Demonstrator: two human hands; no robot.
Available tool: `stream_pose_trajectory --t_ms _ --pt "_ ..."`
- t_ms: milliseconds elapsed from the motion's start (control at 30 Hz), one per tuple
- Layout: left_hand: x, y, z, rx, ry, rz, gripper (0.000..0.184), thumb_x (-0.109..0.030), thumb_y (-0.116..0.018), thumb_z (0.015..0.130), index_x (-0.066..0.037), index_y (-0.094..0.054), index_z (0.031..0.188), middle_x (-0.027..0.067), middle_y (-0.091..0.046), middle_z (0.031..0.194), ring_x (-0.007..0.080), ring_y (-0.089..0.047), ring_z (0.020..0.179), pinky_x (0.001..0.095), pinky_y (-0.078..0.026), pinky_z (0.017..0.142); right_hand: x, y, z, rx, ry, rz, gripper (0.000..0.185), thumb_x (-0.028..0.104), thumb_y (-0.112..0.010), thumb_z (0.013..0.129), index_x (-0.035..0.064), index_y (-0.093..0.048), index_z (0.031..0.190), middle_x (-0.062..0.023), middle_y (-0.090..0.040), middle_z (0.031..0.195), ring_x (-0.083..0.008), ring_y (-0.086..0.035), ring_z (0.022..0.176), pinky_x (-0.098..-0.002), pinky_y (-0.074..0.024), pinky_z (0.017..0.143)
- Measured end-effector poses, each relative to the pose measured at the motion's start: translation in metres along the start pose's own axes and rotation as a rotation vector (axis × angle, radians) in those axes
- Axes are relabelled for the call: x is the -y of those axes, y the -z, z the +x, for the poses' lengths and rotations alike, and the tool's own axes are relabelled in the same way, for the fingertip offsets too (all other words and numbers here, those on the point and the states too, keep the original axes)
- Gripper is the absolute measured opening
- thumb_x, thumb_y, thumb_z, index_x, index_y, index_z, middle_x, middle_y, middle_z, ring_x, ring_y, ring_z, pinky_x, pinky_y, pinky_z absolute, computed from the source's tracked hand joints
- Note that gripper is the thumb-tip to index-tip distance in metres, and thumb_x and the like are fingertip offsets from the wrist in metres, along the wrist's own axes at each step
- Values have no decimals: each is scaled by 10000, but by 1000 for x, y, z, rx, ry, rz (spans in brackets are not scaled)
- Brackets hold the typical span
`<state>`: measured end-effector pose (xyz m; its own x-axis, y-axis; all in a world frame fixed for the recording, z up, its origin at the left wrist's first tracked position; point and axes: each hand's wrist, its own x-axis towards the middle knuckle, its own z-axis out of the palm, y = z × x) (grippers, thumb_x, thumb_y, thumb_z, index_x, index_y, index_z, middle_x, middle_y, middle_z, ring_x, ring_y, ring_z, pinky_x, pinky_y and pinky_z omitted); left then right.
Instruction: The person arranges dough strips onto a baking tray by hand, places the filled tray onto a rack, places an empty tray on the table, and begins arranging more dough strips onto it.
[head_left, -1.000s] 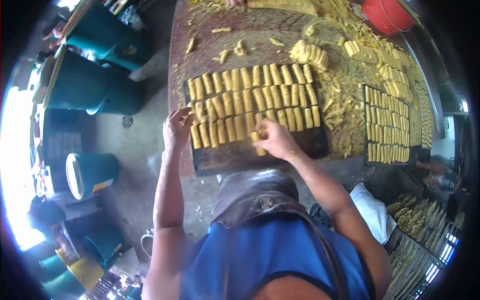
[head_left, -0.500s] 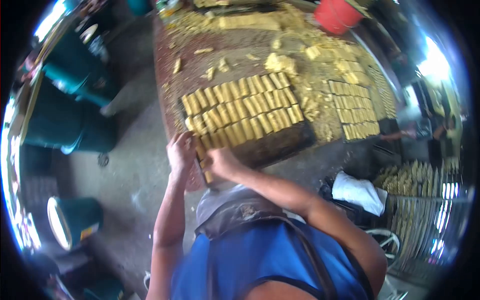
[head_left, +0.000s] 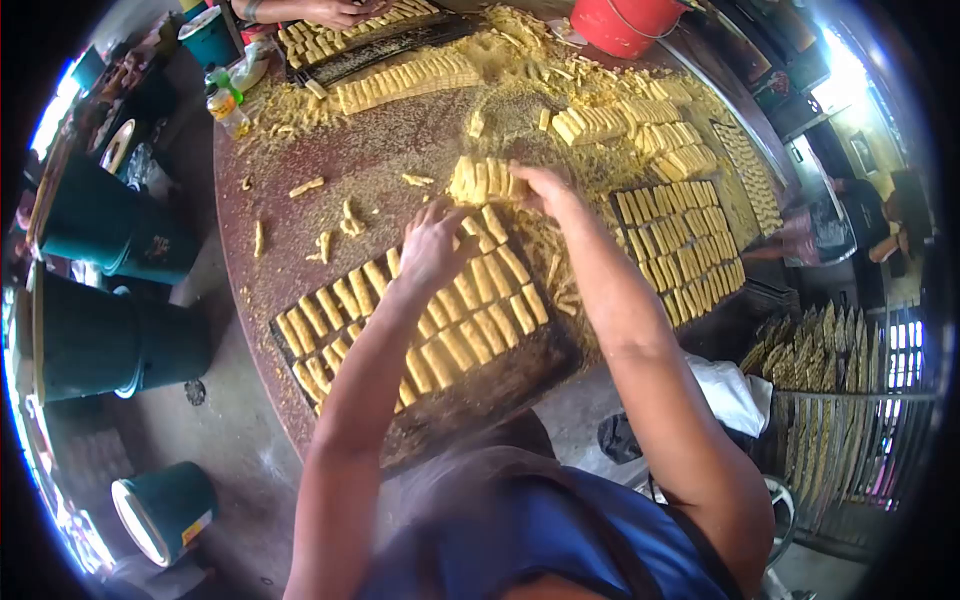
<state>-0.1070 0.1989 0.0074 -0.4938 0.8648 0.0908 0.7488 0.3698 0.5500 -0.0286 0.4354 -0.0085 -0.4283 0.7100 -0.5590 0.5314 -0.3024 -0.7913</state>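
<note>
Left hand (head_left: 434,246): yours, spread above the tray (head_left: 492,388)
Right hand (head_left: 548,192): yours, at the dough pile (head_left: 485,180); grip unclear

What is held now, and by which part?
Can't tell if anything is held. The right hand is at the right end of the dough stack; the left hand is over the tray, its grip unclear.

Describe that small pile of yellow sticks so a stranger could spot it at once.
On the big reddish table, find the nearest dark tray. Just past its far edge sits the small pile of yellow sticks. Unlike the other piles farther off, it lies between the left hand and the right hand.
</note>
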Motion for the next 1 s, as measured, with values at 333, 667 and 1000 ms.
stream_pose_trajectory --t_ms 333,667,1000 --pt "-36 -40 66 159 187 266 750 -461 -689 859 -229 -368 1496 178 -340 1445 365 -312 1368 578 -243 1136 30 -24 -3 64 113 -463 682 348 -623 939 -135 -360 1341 -274 -589 1177 -295 -647 986 -447 -534 897" --pt "47 47 -51 -247 94 0 393 -256 -726 859 -193 -644 1238 33 -591 1335 240 -514 1272 522 -268 1114 -25 41 -8 383 54 358 440 218 -708 857 12 -543 1209 -135 -693 1010 -237 -692 839 -384 -610 698" --pt "138 124 -319 -394 324 -164 252 -134 -682 857 -84 -701 1103 150 -693 1076 286 -681 1009 384 -543 853 -132 -142 -298 731 52 -116 316 161 -618 930 9 -551 1200 -160 -682 1055 -215 -664 985 -358 -550 869"
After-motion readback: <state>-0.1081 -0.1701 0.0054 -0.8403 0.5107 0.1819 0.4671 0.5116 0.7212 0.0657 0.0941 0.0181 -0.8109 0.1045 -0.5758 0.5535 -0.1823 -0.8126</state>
